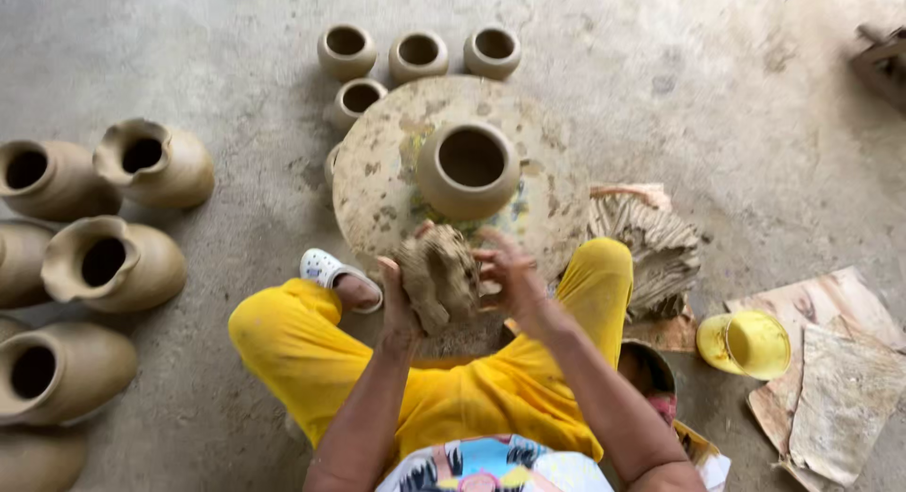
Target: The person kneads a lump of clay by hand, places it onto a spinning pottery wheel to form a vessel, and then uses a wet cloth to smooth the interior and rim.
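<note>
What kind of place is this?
Likely a pottery workshop: a pot sits on a round wheel, unfired jugs lie on the floor, and both hands work a clay lump.

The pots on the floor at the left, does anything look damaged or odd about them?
Yes. Two large clay pots lie tipped with flared, uneven, warped rims. The small pots beyond the round board stand upright with even rims.
</note>
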